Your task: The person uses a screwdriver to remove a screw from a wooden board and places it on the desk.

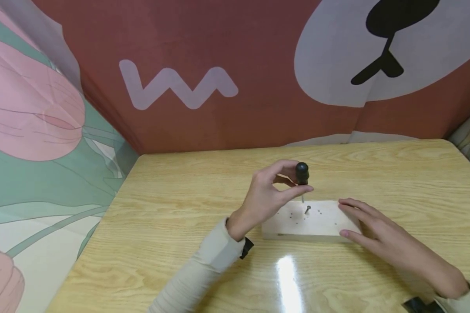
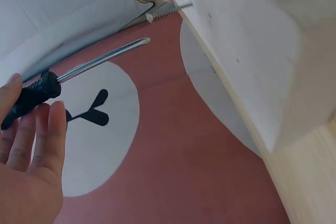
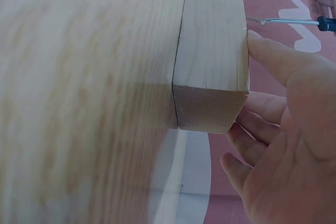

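Observation:
A pale wooden block (image 1: 321,228) lies flat on the table, with several small dark holes in its top. One screw (image 1: 307,210) stands slightly tilted from that top, its shank partly sunk in. My left hand (image 1: 268,191) holds a black-handled screwdriver (image 1: 302,172) between thumb and fingers, shaft pointing down over the screw. In the left wrist view the screwdriver's bare metal tip (image 2: 146,41) is apart from the screw head (image 2: 150,18). My right hand (image 1: 380,230) grips the block's right end, thumb (image 3: 265,48) at the top edge and fingers (image 3: 257,124) around the far side.
The wood-grain table (image 1: 160,243) extends around the block. Behind it rises a red printed backdrop (image 1: 219,126), with a floral sheet (image 1: 43,174) along the left. A dark wrist strap (image 1: 246,248) shows at the left cuff.

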Available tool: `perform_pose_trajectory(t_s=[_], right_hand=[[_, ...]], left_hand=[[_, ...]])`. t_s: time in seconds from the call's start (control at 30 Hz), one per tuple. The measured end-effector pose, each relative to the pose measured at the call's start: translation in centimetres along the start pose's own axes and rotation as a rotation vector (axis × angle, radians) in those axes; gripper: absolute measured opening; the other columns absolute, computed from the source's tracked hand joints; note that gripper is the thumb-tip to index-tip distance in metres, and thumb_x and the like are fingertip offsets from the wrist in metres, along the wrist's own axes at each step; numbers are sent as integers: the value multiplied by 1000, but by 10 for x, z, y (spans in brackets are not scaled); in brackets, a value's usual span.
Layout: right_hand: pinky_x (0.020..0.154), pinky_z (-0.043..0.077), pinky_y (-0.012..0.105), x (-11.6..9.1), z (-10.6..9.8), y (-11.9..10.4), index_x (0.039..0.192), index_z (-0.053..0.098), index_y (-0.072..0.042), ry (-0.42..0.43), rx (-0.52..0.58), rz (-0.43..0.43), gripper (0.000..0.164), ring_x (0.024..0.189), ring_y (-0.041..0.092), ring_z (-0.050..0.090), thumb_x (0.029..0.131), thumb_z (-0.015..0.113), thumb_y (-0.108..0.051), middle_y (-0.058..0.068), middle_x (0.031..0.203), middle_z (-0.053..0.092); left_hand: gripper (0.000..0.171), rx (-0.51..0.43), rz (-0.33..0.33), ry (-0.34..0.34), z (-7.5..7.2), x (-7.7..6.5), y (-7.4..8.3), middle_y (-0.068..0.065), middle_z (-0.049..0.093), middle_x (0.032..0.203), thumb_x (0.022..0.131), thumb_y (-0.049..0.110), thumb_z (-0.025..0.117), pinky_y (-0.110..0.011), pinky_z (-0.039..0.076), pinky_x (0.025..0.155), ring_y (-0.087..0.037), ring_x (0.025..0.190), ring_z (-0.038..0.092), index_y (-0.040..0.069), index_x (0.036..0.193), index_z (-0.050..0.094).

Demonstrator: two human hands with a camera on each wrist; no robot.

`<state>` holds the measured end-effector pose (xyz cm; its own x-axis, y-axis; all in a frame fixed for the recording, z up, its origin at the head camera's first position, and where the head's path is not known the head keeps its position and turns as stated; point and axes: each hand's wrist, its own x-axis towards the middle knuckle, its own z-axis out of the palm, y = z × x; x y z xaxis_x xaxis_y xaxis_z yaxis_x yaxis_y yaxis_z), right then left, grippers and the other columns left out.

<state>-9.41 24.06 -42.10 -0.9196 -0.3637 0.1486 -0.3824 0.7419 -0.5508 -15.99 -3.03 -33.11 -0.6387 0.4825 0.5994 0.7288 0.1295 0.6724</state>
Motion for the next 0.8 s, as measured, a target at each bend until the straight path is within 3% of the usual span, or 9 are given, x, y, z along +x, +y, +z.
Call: perform_pose_trajectory(t_s=[0.07,0.13,0.23,0.33,0.6,0.67,0.8], right_hand=[[108,41,43,-1,0,1,146,49,-13,14,-16,-10,60,134,38,45,94,69,-34,12,151,44],[113,32,20,-2,1,1,144,50,-14,47,-39,-33,59,135,28,45,93,71,-33,10,149,46],[100,11,-7,-2,2,2,142,53,-14,98,-52,-72,58,137,6,39,90,74,-31,9,146,50],[100,11,-9,-2,0,0,141,55,-15,143,-47,-99,59,134,-13,31,88,76,-28,10,142,54],[100,19,-8,7,-5,-15,137,60,-14,193,4,-139,53,127,-21,31,87,77,-21,8,135,60],[98,19,-9,10,-5,-19,135,61,-14,188,4,-132,51,126,-18,36,88,77,-23,8,134,61],[96,20,-8,17,-5,-27,134,62,-14,155,6,-104,49,125,5,52,89,75,-28,4,133,63]], left_hand=[[39,-4,-15,14,-3,-1,-1,-13,73,93,80,2,81,-18,60,73,-13,81,69,0,114,63],[38,-17,-33,28,-6,-3,-3,-14,73,91,79,2,82,-19,60,72,-14,80,69,-1,113,64],[37,-35,-46,51,-10,-5,-4,-15,73,90,79,1,81,-21,61,72,-18,79,70,-1,112,64],[37,-47,-51,74,-13,-7,-7,-16,72,89,79,1,81,-22,61,72,-20,78,70,-1,111,63],[34,-48,-75,107,-21,-11,-11,-16,72,88,77,-1,82,-25,62,72,-23,80,71,-1,106,64],[34,-50,-84,109,-22,-12,-11,-16,72,88,77,-1,82,-25,62,72,-23,80,71,-1,105,63],[34,-51,-102,118,-24,-14,-12,-17,71,89,78,-1,82,-26,62,72,-25,81,71,-1,105,63]])
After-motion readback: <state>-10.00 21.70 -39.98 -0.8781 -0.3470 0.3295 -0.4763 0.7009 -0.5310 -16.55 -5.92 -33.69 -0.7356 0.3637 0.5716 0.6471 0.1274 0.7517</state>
